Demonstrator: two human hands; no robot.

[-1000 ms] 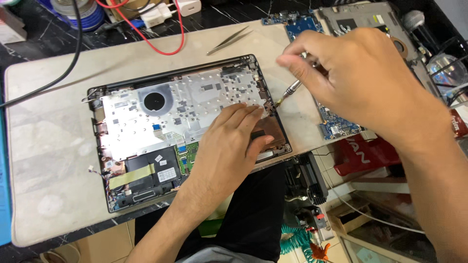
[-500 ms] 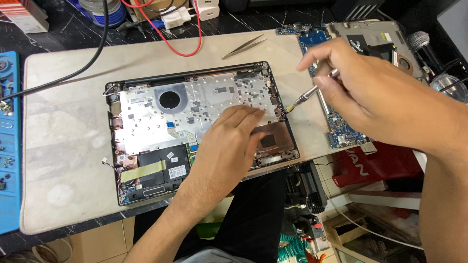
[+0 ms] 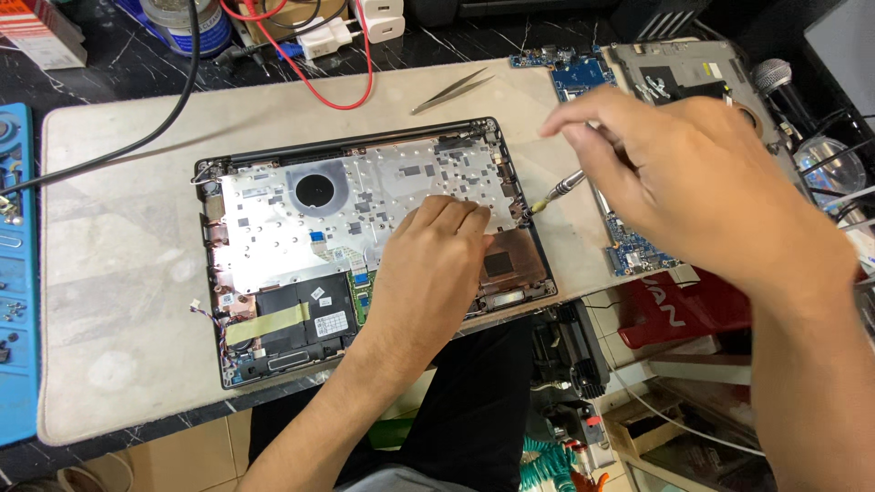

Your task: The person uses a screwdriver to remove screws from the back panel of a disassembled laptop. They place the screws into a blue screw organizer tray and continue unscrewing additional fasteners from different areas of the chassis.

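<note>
Landmark: opened laptop base [image 3: 365, 255], lying flat on the beige work mat [image 3: 118, 237], underside up.
Left hand [image 3: 428, 264]: laid palm down on the silver inner plate of the laptop base, fingers together and flat, pressing, pinching nothing.
Right hand [image 3: 684, 182]: hovering just right of the laptop base, fingers closed in a pinch around the handle of a slim screwdriver [image 3: 556, 191].
Screwdriver position: slanted down and leftward, tip at the right rim of the laptop base, near its upper right corner; contact with a screw too small to tell.
Step in hand, judged: working a screw at the right rim. Best done with the shaft brought in line with the screw, light downward pressure, base held still under the flat palm.
Plate: thin stamped metal, matt silver, dotted with dark pads and one round black opening.
Copper patch [image 3: 506, 264]: dull reddish foil, lower right within the laptop base.
Battery area [image 3: 301, 323]: black, flat, crossed by a yellowish tape strip, lower left within the base.
Tweezers [image 3: 453, 91]: bright steel, pointed, on the mat just above the base.
Circuit board [image 3: 629, 246]: blue, populated, right of the base, partly under the right hand.
Red wire [image 3: 310, 87]: glossy, looped above the base.
</note>
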